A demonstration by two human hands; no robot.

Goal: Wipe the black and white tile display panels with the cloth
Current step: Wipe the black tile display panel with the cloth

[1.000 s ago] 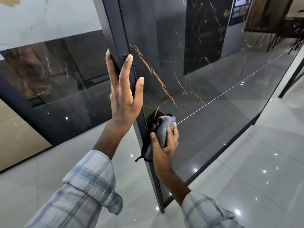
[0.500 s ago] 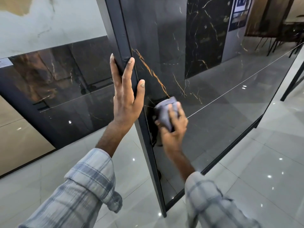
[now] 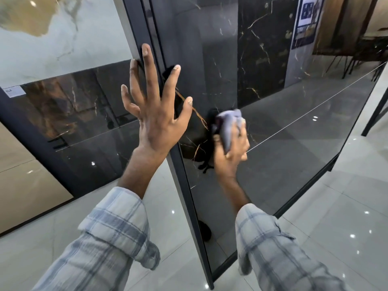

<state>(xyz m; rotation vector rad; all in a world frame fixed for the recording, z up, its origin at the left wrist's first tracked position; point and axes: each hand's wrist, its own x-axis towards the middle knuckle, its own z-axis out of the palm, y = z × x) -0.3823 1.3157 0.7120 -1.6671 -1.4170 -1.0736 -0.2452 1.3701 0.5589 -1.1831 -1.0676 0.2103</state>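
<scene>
Grey cloth (image 3: 229, 128) bunched upright against black panel (image 3: 294, 143).

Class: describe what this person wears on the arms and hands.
The left sleeve and right sleeve are pale checked fabric with blue-grey lines, rolled back to the forearm. The left hand and right hand are bare: no gloves or watch visible.

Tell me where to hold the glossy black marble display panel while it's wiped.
Take its narrow dark metal frame edge from the left side; the flat glossy face offers no grip. The left hand rests there, open.
</scene>
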